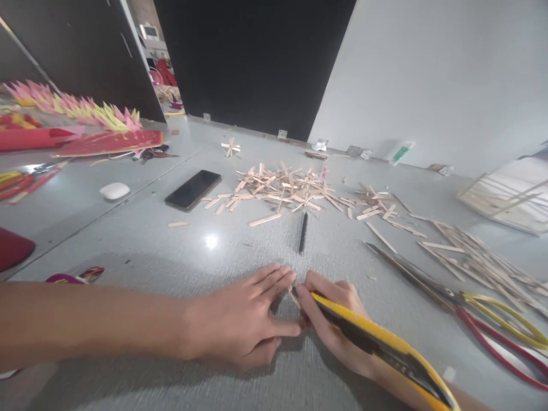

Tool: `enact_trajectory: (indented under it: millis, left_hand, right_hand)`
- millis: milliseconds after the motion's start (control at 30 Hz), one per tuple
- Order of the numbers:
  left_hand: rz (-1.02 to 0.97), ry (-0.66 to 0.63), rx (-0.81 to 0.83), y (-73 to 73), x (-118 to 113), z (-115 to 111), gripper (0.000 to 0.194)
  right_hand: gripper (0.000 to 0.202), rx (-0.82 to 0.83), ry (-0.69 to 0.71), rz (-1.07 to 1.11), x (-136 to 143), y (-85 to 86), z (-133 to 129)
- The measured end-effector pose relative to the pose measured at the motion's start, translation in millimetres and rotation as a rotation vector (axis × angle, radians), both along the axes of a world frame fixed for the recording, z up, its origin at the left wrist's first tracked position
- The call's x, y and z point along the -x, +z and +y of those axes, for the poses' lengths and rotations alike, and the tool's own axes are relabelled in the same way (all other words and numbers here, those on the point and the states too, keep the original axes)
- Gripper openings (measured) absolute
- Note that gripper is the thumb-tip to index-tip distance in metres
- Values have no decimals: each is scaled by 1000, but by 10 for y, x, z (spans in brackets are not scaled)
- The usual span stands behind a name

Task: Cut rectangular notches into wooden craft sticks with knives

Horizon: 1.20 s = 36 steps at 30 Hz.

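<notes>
Your right hand is wrapped around a yellow-and-black utility knife, its handle slanting back toward the lower right and its front end at a small wooden strip on the grey tabletop. Your left hand is spread palm-down, grasping nothing in a closed grip, with its fingertips at the strip. The strip lies between your two hands, just in front of the knife; it is blurred and mostly covered, so you seem to be pinning it down, though the contact is hard to make out.

Just beyond your hands lies a black pen, pointing away from you. Past it spreads a heap of short wooden sticks, some crossed into star shapes, with one wooden star set apart behind it. To the left of the heap are a dark smartphone and, farther left, a white rounded case. On your right, a pair of scissors with one yellow and one red handle loop lies near a bundle of long wooden strips.
</notes>
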<state>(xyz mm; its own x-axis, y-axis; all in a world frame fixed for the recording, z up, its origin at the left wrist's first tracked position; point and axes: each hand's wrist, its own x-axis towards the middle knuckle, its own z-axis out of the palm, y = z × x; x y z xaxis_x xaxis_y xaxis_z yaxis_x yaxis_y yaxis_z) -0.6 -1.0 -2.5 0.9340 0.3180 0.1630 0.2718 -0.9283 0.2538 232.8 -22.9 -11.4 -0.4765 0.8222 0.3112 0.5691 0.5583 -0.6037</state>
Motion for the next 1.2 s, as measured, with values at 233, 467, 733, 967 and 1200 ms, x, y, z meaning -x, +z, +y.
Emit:
enact_trajectory:
  millis: [233, 467, 733, 967, 1200]
  left_hand:
    - [5, 11, -12, 3, 2, -4, 35]
    - [15, 7, -4, 8, 5, -5, 38]
    - [-16, -16, -2, -10, -2, 3, 49]
    - [-17, -21, -12, -45, -5, -5, 52]
    - [-36, -13, -53, -28, -12, -9, 50]
  right_hand:
    - [28, 46, 95, -22, -17, 49, 35]
    - [28, 101, 62, 4, -58, 2, 18]
    - [41, 151, -64, 119, -34, 22, 7]
    - [44, 163, -81, 138, 21, 80, 60]
    - [42, 163, -104, 126, 24, 46, 40]
